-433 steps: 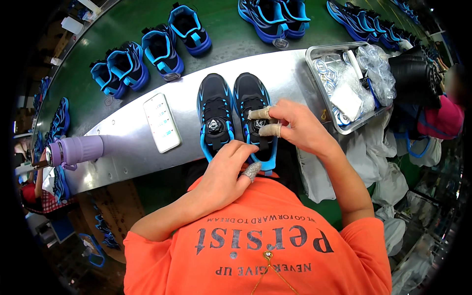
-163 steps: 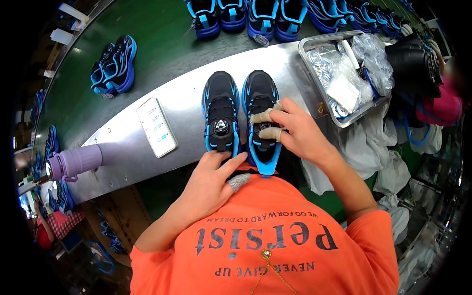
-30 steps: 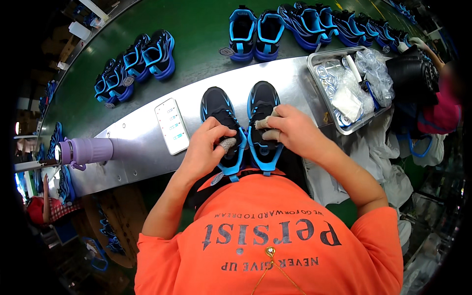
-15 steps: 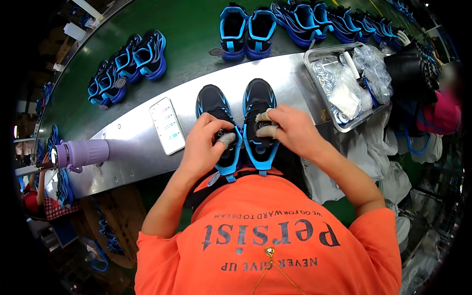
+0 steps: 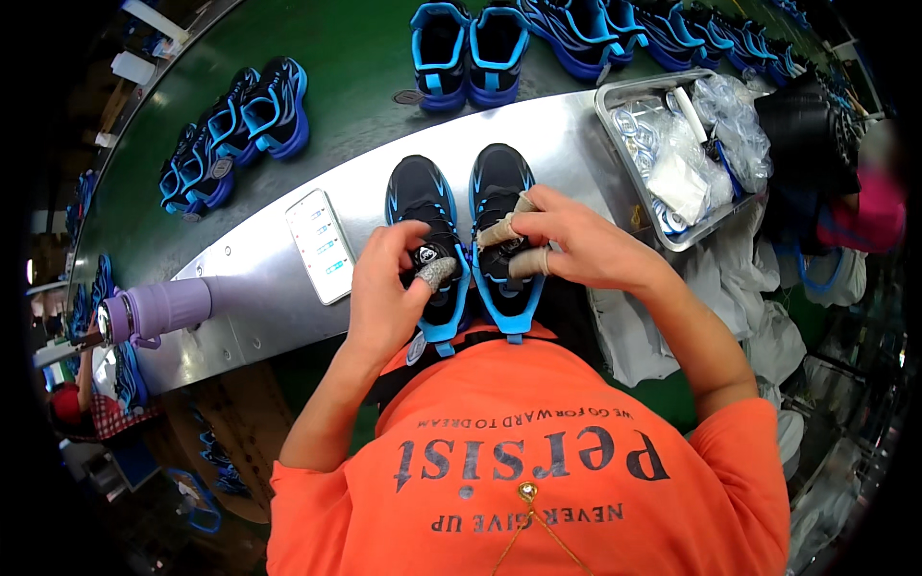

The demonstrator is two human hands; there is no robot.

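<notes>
Two shoes sit toes-away at the bench edge, so tongues face the worker. Left hand (image 5: pixel 389 293) pinches the dial on left shoe (image 5: pixel 425 240), taped thumb pressing. Right hand (image 5: pixel 567 245) grips right shoe (image 5: pixel 501 226), taped fingers curled. Phone (image 5: pixel 320 245) at 10 o'clock, tray (image 5: pixel 615 125) at 2, within reach.

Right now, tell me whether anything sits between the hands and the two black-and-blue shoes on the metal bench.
Nothing visible does. The left hand rests directly on the left shoe, and the right hand on the right shoe.
</notes>
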